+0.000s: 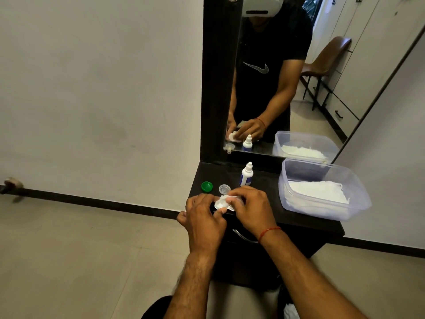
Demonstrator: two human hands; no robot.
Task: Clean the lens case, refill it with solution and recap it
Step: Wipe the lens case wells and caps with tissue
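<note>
Both hands meet over the front of a small dark table [299,217]. My left hand [203,218] grips the lens case [224,208], which is mostly hidden; only a pale rim shows. My right hand [249,206] presses a crumpled white tissue [223,200] into the case. A green cap [206,186] and a clear cap [224,188] lie loose on the table just behind my hands. The white solution bottle [247,174] with a blue label stands upright behind them, its cap on.
A clear plastic tub [322,173] holding white tissues sits on the table's right side. A dark-framed mirror [217,77] stands against the wall behind the table and reflects the scene. A drawer handle [243,237] shows below the tabletop. Tiled floor lies to the left.
</note>
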